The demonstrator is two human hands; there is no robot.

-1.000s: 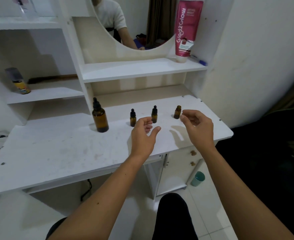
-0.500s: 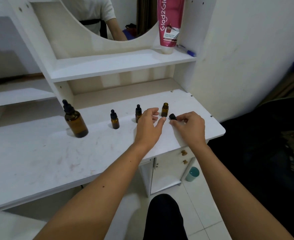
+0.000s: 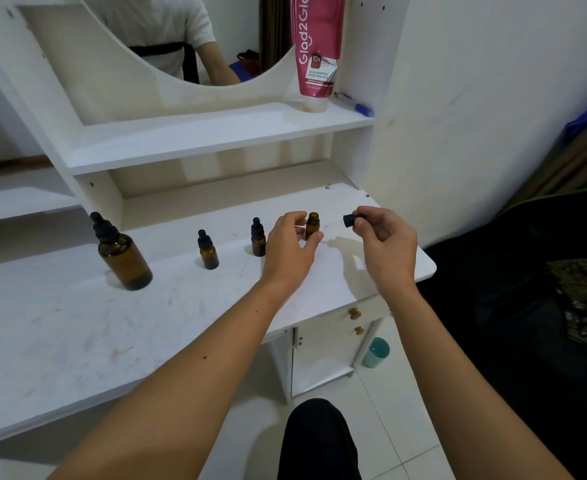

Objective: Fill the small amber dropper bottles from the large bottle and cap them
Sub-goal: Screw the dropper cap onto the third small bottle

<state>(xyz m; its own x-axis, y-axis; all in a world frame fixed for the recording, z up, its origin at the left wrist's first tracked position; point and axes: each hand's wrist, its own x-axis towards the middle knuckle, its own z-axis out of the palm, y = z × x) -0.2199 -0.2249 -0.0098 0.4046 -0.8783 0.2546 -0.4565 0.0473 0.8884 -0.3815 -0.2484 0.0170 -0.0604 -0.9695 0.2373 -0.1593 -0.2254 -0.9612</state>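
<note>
Standing upright at centre frame on the white desk (image 3: 77, 323), the uncapped small amber bottle (image 3: 312, 226) has its open mouth up, pinched by the left hand (image 3: 290, 247). Just right of it, the right hand (image 3: 385, 240) grips the black dropper cap (image 3: 351, 219), lying roughly level. Two capped dropper bottles (image 3: 208, 250) (image 3: 258, 238) and the large bottle (image 3: 123, 252) stand upright further left.

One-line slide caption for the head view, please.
Left hand steadies an uncapped small amber bottle while right hand holds its black dropper cap beside it.
</note>
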